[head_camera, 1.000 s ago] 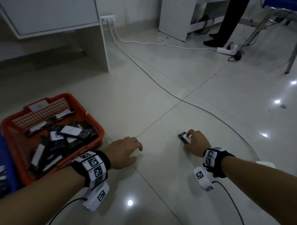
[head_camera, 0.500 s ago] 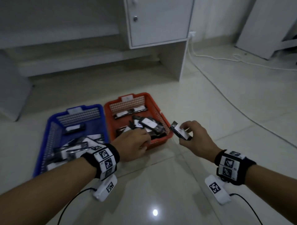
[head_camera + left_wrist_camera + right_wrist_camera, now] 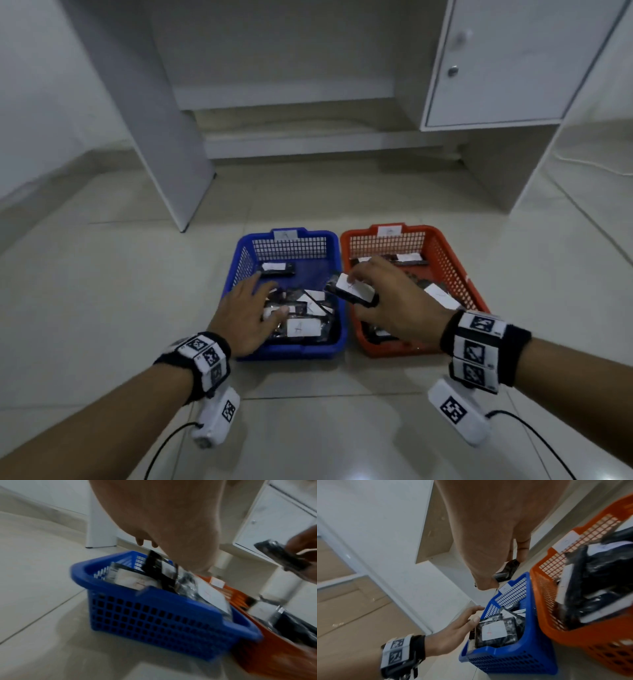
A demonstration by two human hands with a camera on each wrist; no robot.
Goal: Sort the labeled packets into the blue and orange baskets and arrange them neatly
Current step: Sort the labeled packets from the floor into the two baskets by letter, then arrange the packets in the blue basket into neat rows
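Two mesh baskets stand side by side on the floor: a blue basket point(image 3: 334, 346) on the left and an orange basket point(image 3: 459, 270) on the right, both holding several black packets with white labels. My right hand point(image 3: 368, 291) pinches a black labeled packet point(image 3: 352, 289) above the gap between the two baskets. That packet point(image 3: 506, 569) shows below my fingers in the right wrist view. My left hand point(image 3: 253, 308) hovers over the blue basket's left side with its fingers spread, holding nothing. A packet marked with a red letter point(image 3: 494, 631) lies on top in the blue basket point(image 3: 513, 657).
A white desk stands behind the baskets, with a side panel point(image 3: 164, 137) at the left and a cabinet door point(image 3: 513, 61) at the right. A white cable point(image 3: 589, 164) lies on the tiled floor at the far right.
My right hand lifted a packet off the floor at the right and carried it left to the baskets. My left hand moved from the floor to over the blue basket. My view turned left.
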